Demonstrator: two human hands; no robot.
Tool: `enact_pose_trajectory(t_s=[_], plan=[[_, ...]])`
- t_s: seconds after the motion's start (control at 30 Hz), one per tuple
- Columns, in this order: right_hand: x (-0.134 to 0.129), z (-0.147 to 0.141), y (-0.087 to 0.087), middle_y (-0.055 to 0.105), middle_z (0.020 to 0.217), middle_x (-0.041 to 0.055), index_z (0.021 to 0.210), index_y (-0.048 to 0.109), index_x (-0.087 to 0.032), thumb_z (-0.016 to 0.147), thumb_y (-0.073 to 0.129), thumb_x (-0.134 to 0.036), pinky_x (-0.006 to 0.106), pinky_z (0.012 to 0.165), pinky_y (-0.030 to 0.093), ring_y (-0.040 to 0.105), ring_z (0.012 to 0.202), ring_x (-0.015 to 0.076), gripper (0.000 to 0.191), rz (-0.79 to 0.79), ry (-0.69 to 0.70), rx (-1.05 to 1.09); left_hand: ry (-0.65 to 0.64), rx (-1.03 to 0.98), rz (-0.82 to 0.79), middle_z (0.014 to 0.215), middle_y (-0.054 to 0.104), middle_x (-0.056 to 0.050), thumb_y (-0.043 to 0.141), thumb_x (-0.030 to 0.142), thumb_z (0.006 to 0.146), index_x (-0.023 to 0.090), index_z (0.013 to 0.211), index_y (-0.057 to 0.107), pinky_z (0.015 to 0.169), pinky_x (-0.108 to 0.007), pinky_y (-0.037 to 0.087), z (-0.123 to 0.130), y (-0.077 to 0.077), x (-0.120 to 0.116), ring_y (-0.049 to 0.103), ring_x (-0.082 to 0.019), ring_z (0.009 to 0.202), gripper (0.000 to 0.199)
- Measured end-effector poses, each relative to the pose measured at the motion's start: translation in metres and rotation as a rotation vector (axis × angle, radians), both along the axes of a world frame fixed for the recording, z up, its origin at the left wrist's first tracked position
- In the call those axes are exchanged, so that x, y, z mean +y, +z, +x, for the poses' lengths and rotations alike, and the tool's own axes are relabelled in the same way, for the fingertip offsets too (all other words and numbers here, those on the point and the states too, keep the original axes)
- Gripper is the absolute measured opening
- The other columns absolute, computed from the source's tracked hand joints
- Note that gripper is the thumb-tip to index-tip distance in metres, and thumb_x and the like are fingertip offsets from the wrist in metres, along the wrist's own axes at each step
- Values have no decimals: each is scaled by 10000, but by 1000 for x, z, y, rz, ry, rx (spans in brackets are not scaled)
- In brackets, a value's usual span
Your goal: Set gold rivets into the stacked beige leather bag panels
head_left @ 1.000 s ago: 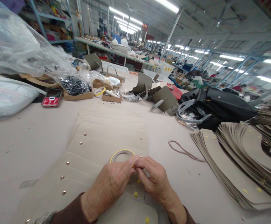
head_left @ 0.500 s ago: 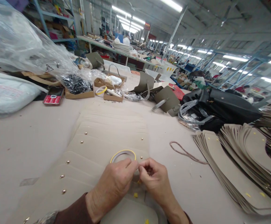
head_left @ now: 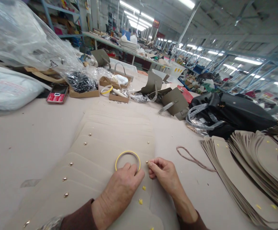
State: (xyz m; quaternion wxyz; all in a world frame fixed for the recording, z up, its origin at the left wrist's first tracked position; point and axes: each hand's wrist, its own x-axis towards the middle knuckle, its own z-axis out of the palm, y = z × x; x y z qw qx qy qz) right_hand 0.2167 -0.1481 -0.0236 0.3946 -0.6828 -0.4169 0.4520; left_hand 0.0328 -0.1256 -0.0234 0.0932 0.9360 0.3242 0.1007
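My left hand [head_left: 119, 188] is closed on a thin roll of yellow-edged tape [head_left: 118, 157], which stands up past the fingers. Beneath it lies a fanned stack of beige bag panels [head_left: 110, 140] with metal studs along both sides. My right hand [head_left: 164, 174] is closed, thumb and forefinger pinched together beside a small metal stud [head_left: 146, 162] at the stack's right side. Whatever the pinch may hold is too small to make out. Small yellow tape pieces [head_left: 140, 201] stick to the nearer panels, between and below my hands.
A looped brown cord [head_left: 191, 158] lies right of my hands. Stacks of curved beige pieces [head_left: 234, 172] and a black bag [head_left: 236, 111] fill the right. Behind are olive panels with handles [head_left: 174, 102], small cardboard boxes [head_left: 118, 97], a red phone [head_left: 57, 93] and clear plastic wrap [head_left: 26, 41].
My hands were together at the tape roll; now they are apart, with the right fingers beside the stud. The roll has tipped more upright, and another yellow piece shows on the panels.
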Motion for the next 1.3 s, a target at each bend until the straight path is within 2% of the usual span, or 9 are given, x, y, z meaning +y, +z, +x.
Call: enact_pose_trajectory(t_s=[0.3,0.4,0.47,0.63,0.83,0.97,1.07,1.17,1.3], plan=[[10,-12,7,601,539,-1,740,662,-170,823,547,-298,211,447,414,535,456,122,191,76,120,-436,-12,18,-65,865,564,-42,502,99,891,192,895,523,653,-345,488,-1,-3,0,528,-230,794,95],[12,-12,5,568,490,-40,878,613,-180,808,569,-289,205,408,392,511,404,121,137,74,107,-452,-4,7,-55,871,557,-44,500,90,885,190,906,522,659,-342,484,-2,-4,-1,523,-229,803,105],[10,-9,2,541,474,-67,936,569,-186,798,599,-325,203,385,381,494,375,119,198,61,58,-418,-3,-4,-61,869,553,-40,501,85,883,195,915,521,659,-343,483,-2,-5,-1,521,-229,799,116],[-5,-4,-3,617,597,-5,825,580,-177,844,553,-475,232,457,472,586,492,141,299,41,-14,-165,0,-16,-71,865,549,-35,505,52,856,204,906,520,648,-346,476,-4,-3,-2,516,-232,786,161],[-9,-16,-3,682,675,44,779,691,-176,876,529,-316,254,610,459,611,610,161,235,227,75,-627,12,1,-21,844,554,-28,465,48,857,205,909,504,673,-377,481,-5,-1,-3,526,-230,765,169],[2,-21,-3,678,678,24,765,684,-178,848,526,-222,238,621,429,597,597,143,184,259,108,-755,23,10,-20,839,563,-26,431,11,833,200,907,497,665,-376,480,-7,2,-3,538,-226,746,213],[5,-20,2,643,620,-6,746,677,-181,829,529,-191,222,586,399,560,555,126,170,230,154,-767,11,-19,-54,820,564,-24,428,8,832,194,883,495,638,-330,468,-11,8,-2,545,-203,720,204],[-1,-16,12,619,582,-25,708,676,-182,798,549,-166,207,540,366,534,532,113,156,165,276,-705,-24,-107,-35,778,555,-15,427,26,850,198,857,495,605,-295,454,-15,13,3,544,-186,690,185],[-14,-9,23,601,549,-39,686,681,-181,788,572,-168,198,495,338,519,513,107,150,60,436,-540,-37,-290,-14,747,584,0,408,66,900,210,918,515,589,-288,474,-21,10,8,581,-184,675,181]])
